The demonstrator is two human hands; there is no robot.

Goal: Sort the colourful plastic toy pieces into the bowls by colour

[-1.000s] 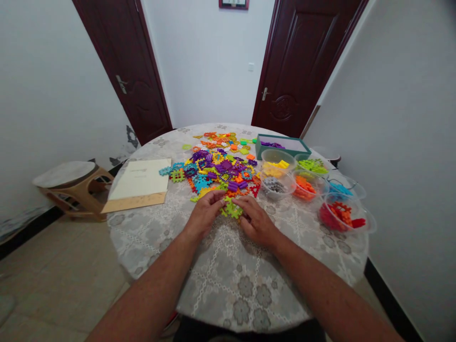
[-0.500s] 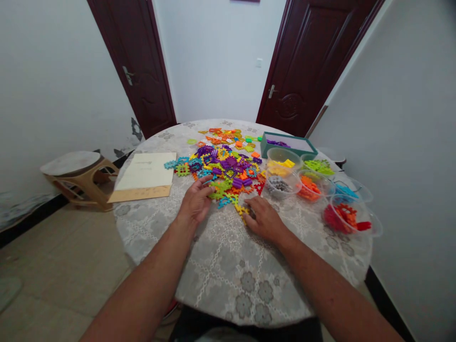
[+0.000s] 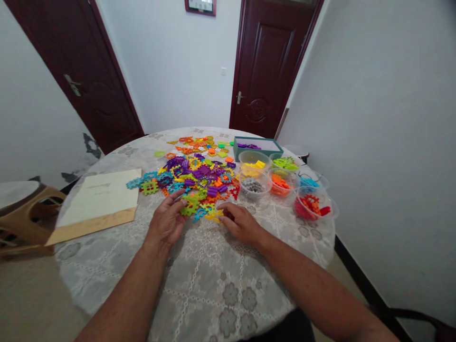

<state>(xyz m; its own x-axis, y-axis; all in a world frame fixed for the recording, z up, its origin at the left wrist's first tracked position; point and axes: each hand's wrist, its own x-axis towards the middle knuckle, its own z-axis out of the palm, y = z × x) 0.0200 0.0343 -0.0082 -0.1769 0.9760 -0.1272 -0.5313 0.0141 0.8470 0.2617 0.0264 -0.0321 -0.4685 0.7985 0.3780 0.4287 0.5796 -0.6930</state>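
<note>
At the near edge of a mixed heap of plastic interlocking pieces (image 3: pixel 203 172), my left hand (image 3: pixel 167 219) has its thumb and fingers closed at the edge of a lime-green toothed piece (image 3: pixel 190 204). My right hand (image 3: pixel 242 223) is bent to the right of it, with thumb and forefinger on a yellow toothed piece (image 3: pixel 214 216). A small blue piece (image 3: pixel 200 214) lies between the green and yellow ones. The undersides of both hands' fingers are partly hidden.
Clear tubs stand on the right, holding yellow (image 3: pixel 254 165), grey (image 3: pixel 252 186), orange (image 3: pixel 280 184), green (image 3: pixel 285 164), blue (image 3: pixel 309 181) and red pieces (image 3: pixel 309 208). Behind them is a green-edged box (image 3: pixel 258 143) with purple pieces. A paper sheet (image 3: pixel 103 197) lies left.
The view has turned right, so the table appears farther left. The yellow piece at my right hand has turned flatter and shifted slightly away from me. My left hand stays at the green piece.
</note>
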